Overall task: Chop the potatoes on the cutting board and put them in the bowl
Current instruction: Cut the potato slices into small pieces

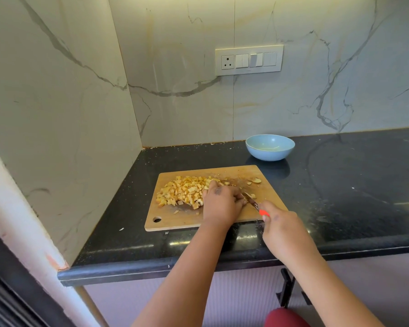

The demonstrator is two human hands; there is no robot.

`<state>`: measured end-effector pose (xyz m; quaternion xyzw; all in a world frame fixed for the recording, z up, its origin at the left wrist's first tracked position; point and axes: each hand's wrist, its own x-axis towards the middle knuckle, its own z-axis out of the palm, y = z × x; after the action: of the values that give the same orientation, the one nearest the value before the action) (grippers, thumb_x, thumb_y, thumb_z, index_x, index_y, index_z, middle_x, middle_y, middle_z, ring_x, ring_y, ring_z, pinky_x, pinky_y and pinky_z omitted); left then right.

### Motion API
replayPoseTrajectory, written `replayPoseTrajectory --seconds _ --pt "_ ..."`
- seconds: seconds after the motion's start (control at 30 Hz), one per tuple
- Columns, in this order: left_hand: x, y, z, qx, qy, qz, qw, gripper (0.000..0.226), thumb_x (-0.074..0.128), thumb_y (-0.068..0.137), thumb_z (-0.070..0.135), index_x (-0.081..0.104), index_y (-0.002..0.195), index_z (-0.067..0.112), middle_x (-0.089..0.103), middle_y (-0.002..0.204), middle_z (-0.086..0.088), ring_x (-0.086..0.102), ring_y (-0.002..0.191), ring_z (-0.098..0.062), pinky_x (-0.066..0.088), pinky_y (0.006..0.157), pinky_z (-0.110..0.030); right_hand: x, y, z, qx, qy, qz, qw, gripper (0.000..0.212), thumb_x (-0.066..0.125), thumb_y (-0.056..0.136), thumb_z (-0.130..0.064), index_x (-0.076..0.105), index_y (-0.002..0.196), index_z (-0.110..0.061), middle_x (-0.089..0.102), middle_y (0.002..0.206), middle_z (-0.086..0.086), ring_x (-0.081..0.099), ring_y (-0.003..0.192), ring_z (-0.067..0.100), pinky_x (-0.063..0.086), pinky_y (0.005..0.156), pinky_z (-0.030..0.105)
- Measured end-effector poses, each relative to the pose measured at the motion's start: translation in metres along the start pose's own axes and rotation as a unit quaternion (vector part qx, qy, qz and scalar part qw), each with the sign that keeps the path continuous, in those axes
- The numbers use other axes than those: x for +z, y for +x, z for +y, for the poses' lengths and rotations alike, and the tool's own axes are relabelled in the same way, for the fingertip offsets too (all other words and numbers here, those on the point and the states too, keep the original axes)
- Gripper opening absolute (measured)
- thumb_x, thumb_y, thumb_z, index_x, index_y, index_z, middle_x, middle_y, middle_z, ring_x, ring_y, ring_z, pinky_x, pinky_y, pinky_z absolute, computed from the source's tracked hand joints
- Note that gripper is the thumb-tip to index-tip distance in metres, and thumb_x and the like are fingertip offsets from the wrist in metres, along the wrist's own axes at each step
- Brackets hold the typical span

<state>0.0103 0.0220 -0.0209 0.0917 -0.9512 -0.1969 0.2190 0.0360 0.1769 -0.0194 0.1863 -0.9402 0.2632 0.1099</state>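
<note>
Potato cubes (183, 192) already heap the cutting board (257, 175) at nine o'clock, your left hand (221, 201) curled over a last piece, your right hand (281, 224) gripping the knife (250, 200), while the bowl (269, 147) at one o'clock waits unfilled.

A home kitchen: a black stone table (340, 185) set into a marble-tiled corner, a switch panel (249, 60) on the wall above it, cabinet fronts (175, 300) below it.

Table (340, 185): black polished stone, pale specks scattered.
Wall (175, 109): marble-look panels, grey veining.
Switch plate (249, 60): white, one socket, mounted on wall.
</note>
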Motion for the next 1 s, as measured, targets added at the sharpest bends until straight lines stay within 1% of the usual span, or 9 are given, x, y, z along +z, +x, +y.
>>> replayPoseTrajectory --seconds 0.17,0.3,0.4,0.53,0.6,0.7,0.8,0.93,1.0 --pt "-0.002 -0.001 0.002 0.003 0.021 -0.009 1.000 0.019 0.060 0.093 0.037 0.073 0.103 0.027 0.069 0.102 0.004 0.041 0.116 -0.022 0.028 0.092 -0.037 0.000 0.011 -0.014 -0.006 -0.098 -0.045 0.994 0.039 0.036 0.093 -0.004 0.041 0.126 -0.025 0.042 0.067 -0.003 0.038 0.055 0.011 0.025 0.044 0.027" --pt "-0.003 -0.004 0.002 -0.004 0.002 -0.002 1.000 0.017 0.062 0.092 0.037 0.073 0.101 0.027 0.069 0.102 0.005 0.041 0.116 -0.020 0.027 0.093 -0.035 0.001 0.024 -0.012 0.007 -0.019 -0.044 0.999 0.025 0.040 0.098 -0.011 0.051 0.118 -0.022 0.049 0.073 -0.003 0.045 0.062 0.010 0.037 0.050 0.028" --pt "-0.001 -0.003 -0.002 -0.019 -0.030 0.012 0.999 0.014 0.068 0.088 0.038 0.073 0.095 0.028 0.069 0.099 0.008 0.041 0.114 -0.020 0.030 0.095 -0.036 -0.002 0.012 -0.002 0.017 0.061 -0.014 0.998 0.024 0.044 0.100 -0.015 0.057 0.117 -0.025 0.054 0.077 -0.003 0.049 0.063 0.009 0.038 0.050 0.023" --pt "0.002 0.000 -0.004 -0.016 -0.031 -0.002 0.999 0.012 0.066 0.090 0.034 0.074 0.098 0.029 0.070 0.102 0.008 0.041 0.117 -0.021 0.030 0.096 -0.036 0.000 0.006 0.000 -0.001 0.003 -0.021 1.000 0.025 0.046 0.097 -0.013 0.055 0.114 -0.028 0.061 0.080 0.004 0.055 0.064 0.019 0.050 0.059 0.034" --pt "0.003 -0.001 -0.006 -0.013 -0.021 -0.007 1.000 0.016 0.064 0.092 0.032 0.073 0.104 0.029 0.069 0.107 0.008 0.040 0.118 -0.020 0.029 0.097 -0.036 0.000 0.007 -0.003 -0.008 -0.026 -0.026 0.999 0.027 0.045 0.096 -0.012 0.051 0.116 -0.029 0.060 0.078 0.001 0.055 0.064 0.017 0.050 0.058 0.034" --pt "0.002 -0.002 -0.007 -0.008 -0.005 0.000 1.000 0.019 0.061 0.093 0.033 0.073 0.107 0.029 0.069 0.106 0.006 0.040 0.117 -0.020 0.028 0.097 -0.036 0.002 0.009 -0.008 -0.014 -0.058 -0.031 0.998 0.033 0.041 0.096 -0.010 0.045 0.124 -0.028 0.049 0.069 -0.004 0.047 0.058 0.013 0.038 0.046 0.028" --pt "0.003 -0.002 -0.001 -0.007 0.010 0.008 1.000 0.021 0.057 0.093 0.031 0.074 0.104 0.026 0.070 0.100 0.004 0.041 0.114 -0.021 0.028 0.091 -0.035 0.003 0.019 -0.020 -0.025 -0.106 -0.047 0.993 0.043 0.040 0.093 -0.005 0.040 0.131 -0.024 0.041 0.066 -0.005 0.038 0.054 0.012 0.025 0.043 0.027" --pt "0.003 -0.005 -0.001 0.006 0.029 0.028 0.999 0.021 0.055 0.092 0.030 0.073 0.101 0.024 0.070 0.096 0.005 0.042 0.109 -0.021 0.027 0.088 -0.036 -0.009 0.019 -0.010 0.024 -0.011 -0.085 0.996 0.021 0.048 0.095 -0.012 0.054 0.109 -0.026 0.055 0.079 -0.003 0.046 0.061 0.009 0.039 0.050 0.027" --pt "0.003 -0.006 -0.004 0.022 0.024 0.047 0.998 0.019 0.056 0.091 0.030 0.074 0.098 0.024 0.070 0.094 0.005 0.043 0.107 -0.021 0.027 0.086 -0.036 -0.025 0.013 0.014 0.061 0.075 -0.140 0.985 0.016 0.050 0.098 -0.018 0.060 0.102 -0.030 0.056 0.077 -0.004 0.045 0.054 0.008 0.033 0.044 0.022"
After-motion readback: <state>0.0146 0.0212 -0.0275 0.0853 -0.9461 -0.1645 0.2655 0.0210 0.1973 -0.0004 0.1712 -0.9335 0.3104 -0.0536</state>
